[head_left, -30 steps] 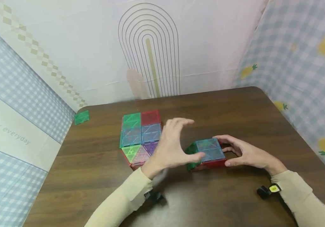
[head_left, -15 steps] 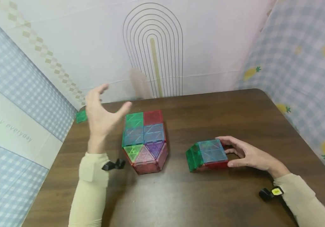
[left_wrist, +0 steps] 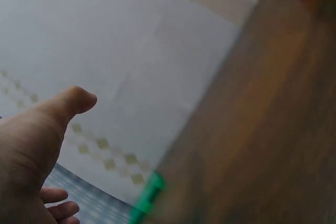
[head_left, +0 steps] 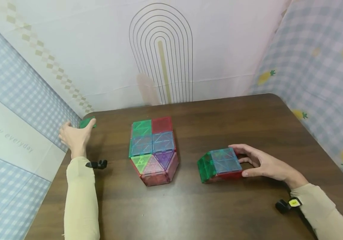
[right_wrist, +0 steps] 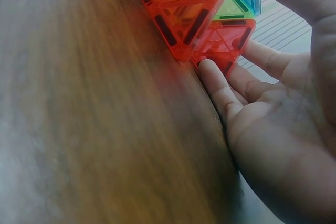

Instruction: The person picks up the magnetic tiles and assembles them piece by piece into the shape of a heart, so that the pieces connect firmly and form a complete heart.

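Observation:
At the table's far left corner, my left hand (head_left: 76, 137) is spread with thumb and fingers apart beside a green magnetic tile (head_left: 85, 122). The thumb partly covers that tile in the head view; the left wrist view shows the blurred green tile (left_wrist: 147, 196) below the hand, apart from the thumb. On the right, my right hand (head_left: 264, 165) holds the right end of a low magnetic-tile block (head_left: 226, 160), blue on top with green and red sides. Up close, fingertips (right_wrist: 211, 72) touch its red tile (right_wrist: 223, 41). The block rests on the table.
A larger magnetic-tile structure (head_left: 163, 141) stands left of the middle, with green, red, blue and purple tiles on top and pink sides at its front. The brown table (head_left: 171, 210) meets a white cloth wall (head_left: 105, 66) behind and checked cloth (head_left: 315, 80) at right.
My left hand has swung from beside the small block, past the larger structure, to the green tile at far left. My right hand has stayed on the small block.

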`<state>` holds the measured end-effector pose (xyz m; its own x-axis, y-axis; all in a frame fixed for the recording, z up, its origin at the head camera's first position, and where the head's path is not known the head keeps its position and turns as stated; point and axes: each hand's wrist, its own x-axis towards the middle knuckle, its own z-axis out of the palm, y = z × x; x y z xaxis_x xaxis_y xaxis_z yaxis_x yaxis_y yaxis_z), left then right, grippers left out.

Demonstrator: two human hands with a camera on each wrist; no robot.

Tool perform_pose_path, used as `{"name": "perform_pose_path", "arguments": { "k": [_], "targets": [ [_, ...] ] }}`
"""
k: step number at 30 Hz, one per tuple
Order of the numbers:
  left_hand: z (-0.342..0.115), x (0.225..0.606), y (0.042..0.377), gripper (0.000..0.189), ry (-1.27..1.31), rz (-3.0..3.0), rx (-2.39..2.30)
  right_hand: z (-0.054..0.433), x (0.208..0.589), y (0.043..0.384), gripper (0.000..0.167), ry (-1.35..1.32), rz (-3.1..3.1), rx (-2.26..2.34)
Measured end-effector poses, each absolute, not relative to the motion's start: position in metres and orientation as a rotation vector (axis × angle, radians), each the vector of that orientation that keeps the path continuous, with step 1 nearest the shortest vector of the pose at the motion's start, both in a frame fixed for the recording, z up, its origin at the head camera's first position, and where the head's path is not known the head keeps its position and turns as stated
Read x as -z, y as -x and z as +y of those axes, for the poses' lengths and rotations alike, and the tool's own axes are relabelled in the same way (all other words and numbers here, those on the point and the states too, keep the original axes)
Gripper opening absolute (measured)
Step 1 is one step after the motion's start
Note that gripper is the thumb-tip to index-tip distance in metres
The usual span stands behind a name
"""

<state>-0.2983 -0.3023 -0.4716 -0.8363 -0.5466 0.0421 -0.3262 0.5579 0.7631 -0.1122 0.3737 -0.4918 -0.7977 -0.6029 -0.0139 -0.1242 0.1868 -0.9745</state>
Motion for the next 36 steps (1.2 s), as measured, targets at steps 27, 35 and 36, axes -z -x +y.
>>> {"name": "perform_pose_path", "arguments": {
  "k": [27,35,36],
  "targets": [
    [-0.328,0.531,0.337,0.128,-0.949,-2.703,0.907,0.372,0.494,0.114,0.084,0.706,2.057,1.636],
    [-0.32,0.532,0.343,0.111,-0.983,-2.587,0.889,0.372,0.492,0.113,0.084,0.697,2.05,1.649],
    [-0.318,0.531,0.344,0.107,-0.978,-2.575,0.896,0.373,0.492,0.113,0.084,0.694,2.055,1.653]
  ]
}}
